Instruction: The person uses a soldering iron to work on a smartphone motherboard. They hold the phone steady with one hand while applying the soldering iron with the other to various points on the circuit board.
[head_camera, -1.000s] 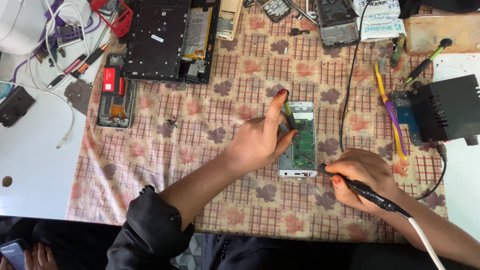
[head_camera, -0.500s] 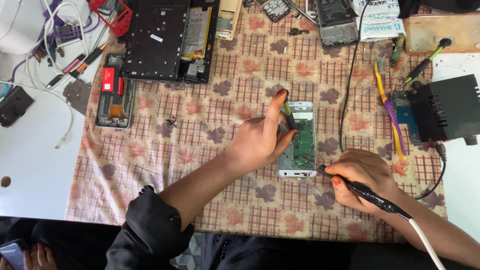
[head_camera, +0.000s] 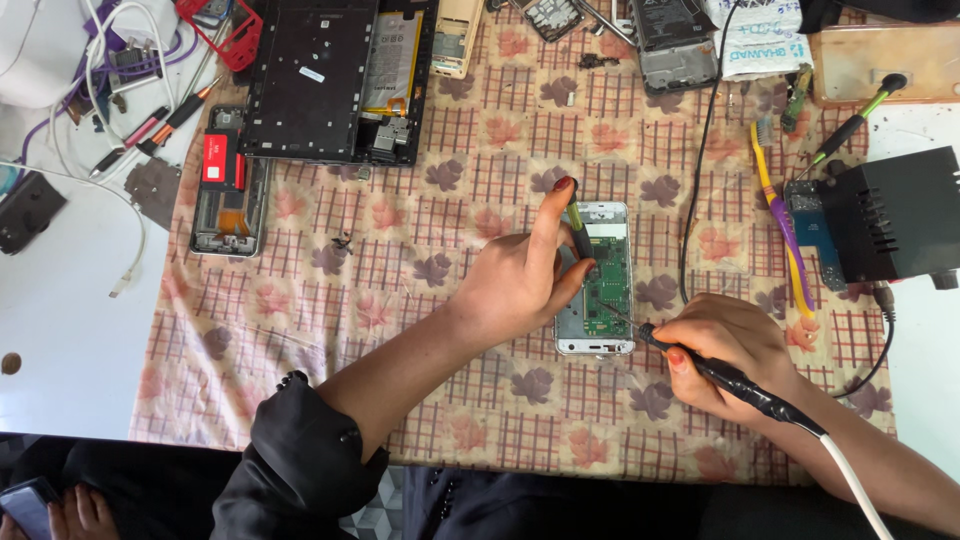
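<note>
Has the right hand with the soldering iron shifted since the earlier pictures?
No. The right hand holds the soldering iron at the same spot, its tip at the lower right edge of the opened white phone, which has not moved on the patterned cloth.

Black sleeve (head_camera: 300, 450) pushed up left forearm; red-painted nails; right arm bare.

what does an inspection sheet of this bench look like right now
surface: checked floral cloth over a white table
job's things: opened white phone with green board showing; soldering iron, tip on the board
clutter: opened tablet, phone frame, toothbrush, screwdriver
hands: left hand pinches a thin green tool on the phone; right hand holds the iron
cables: black lead; white wires
surroundings: black station box
</note>
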